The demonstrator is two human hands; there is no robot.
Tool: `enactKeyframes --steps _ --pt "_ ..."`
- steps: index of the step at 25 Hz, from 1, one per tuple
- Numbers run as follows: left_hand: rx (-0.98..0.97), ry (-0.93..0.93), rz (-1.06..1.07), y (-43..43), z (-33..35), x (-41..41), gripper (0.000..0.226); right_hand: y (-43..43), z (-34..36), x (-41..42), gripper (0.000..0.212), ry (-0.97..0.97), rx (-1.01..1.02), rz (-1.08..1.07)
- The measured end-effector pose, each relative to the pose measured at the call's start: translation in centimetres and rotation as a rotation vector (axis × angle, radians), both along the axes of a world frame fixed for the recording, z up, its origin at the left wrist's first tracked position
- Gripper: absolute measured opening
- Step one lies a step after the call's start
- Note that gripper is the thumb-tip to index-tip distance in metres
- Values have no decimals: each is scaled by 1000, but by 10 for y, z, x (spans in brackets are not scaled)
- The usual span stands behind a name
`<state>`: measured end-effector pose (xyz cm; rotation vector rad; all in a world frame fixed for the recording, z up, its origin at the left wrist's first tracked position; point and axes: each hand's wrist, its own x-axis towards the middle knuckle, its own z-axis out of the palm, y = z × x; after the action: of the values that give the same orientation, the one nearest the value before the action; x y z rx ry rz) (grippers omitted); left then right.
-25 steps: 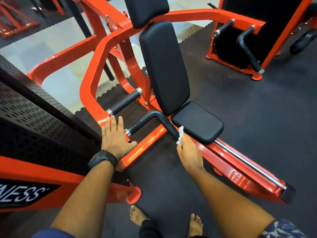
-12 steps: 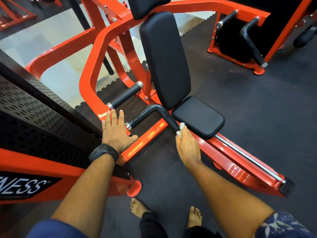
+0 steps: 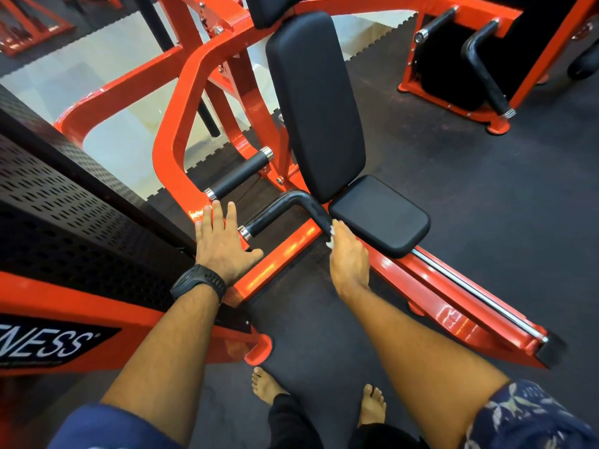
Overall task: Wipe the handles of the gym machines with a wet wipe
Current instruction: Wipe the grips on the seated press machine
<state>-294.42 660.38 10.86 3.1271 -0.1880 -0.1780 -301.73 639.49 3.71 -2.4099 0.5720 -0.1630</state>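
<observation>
A bent black handle [image 3: 285, 205] with a chrome end cap sticks out of the orange machine frame [image 3: 275, 257], just left of the black seat. My right hand [image 3: 346, 254] is closed around the lower end of that handle, with a white wet wipe [image 3: 331, 236] pinched under its fingers; only a small edge of the wipe shows. My left hand [image 3: 220, 241] lies flat with fingers spread on the orange frame beside the handle's chrome cap. A second, straight black handle [image 3: 240, 175] sits higher up on the frame.
Black seat pad [image 3: 379, 215] and tall backrest [image 3: 314, 102] stand right of the handle. A perforated black weight-stack cover [image 3: 64, 215] rises at the left. Another orange machine with black handles [image 3: 483, 66] stands at the far right. My bare feet [image 3: 265, 387] rest on dark rubber floor.
My right hand with the wipe has slid a little up the bent handle toward its bend, and less of the wipe shows. The left hand has stayed flat on the frame.
</observation>
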Motion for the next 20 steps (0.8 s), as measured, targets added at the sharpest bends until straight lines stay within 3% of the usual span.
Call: enactKeyframes --steps 5,9,11,15,20 --pt "12 11 -10 1 -2 0 116 -37 -17 -6 39 -59 -363 530" --pt "12 5 -12 1 -2 3 117 -42 -15 12 16 -303 -708 728" --pt "23 20 -11 1 -2 2 117 -45 -16 13 10 -381 -779 739" --pt "12 17 -16 2 -2 1 117 -36 -8 23 11 -424 -800 643" --pt "24 34 -19 3 -2 0 117 -21 10 46 11 -486 -549 622"
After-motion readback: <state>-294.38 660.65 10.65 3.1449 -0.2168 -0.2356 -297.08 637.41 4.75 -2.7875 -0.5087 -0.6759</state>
